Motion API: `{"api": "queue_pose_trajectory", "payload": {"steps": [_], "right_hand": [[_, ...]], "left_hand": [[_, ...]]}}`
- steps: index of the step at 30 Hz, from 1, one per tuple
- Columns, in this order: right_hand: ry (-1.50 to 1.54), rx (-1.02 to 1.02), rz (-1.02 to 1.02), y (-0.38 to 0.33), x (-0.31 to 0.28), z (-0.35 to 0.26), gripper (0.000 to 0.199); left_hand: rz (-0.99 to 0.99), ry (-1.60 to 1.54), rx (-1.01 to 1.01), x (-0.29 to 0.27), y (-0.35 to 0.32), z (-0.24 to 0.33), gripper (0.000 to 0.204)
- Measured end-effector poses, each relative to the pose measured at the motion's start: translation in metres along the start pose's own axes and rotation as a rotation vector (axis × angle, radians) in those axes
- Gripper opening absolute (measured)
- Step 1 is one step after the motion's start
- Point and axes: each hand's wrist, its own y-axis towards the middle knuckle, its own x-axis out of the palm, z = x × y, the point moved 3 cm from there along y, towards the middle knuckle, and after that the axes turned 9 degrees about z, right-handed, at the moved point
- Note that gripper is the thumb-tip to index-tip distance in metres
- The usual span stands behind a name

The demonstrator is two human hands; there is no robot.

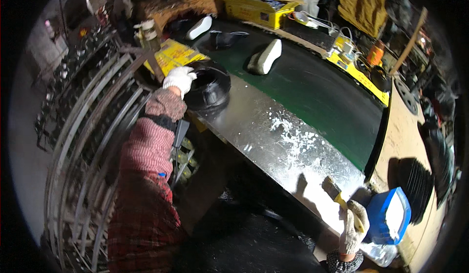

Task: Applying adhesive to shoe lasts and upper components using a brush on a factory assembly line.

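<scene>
My right hand (354,226), in a white knit glove, is closed around the handle of a brush (332,189) with pale bristles. The brush is over the near right end of a shiny metal sheet (254,131) spattered with white. Just right of that hand stands a blue container (388,219) with white stuff in its opening. My left hand (180,80), also gloved, reaches far to the left, against the edge of a round black bowl-like thing (210,85); its fingers are partly hidden. Two white-soled shoe-shaped pieces (268,58) lie on the dark green belt (312,92).
Curved metal rails (93,121) of a rack with several dark pieces run along the left. A yellow box (259,11) stands at the back; an orange bottle (375,53) is at the back right. A black ridged stack (413,187) sits beyond the blue container.
</scene>
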Motion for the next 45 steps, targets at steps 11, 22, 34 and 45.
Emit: {"api": "queue_pose_trajectory", "payload": {"steps": [11,22,34,45], "right_hand": [[-0.105,-0.423,0.186,-0.018,-0.094,-0.004,0.026],[-0.433,-0.212,0.526,0.017,-0.238,-0.004,0.020],[-0.247,-0.316,0.766,-0.060,-0.180,-0.005,0.015],[-0.273,-0.665,0.094,0.056,0.001,-0.029,0.018]], "left_hand": [[0.330,0.033,-0.016,-0.084,-0.048,0.076,0.035],[-0.744,-1.664,-0.076,-0.006,-0.209,0.194,0.028],[-0.741,-1.215,-0.343,0.008,-0.308,0.225,0.008],[-0.734,-1.497,0.004,0.005,-0.312,0.241,0.027]]}}
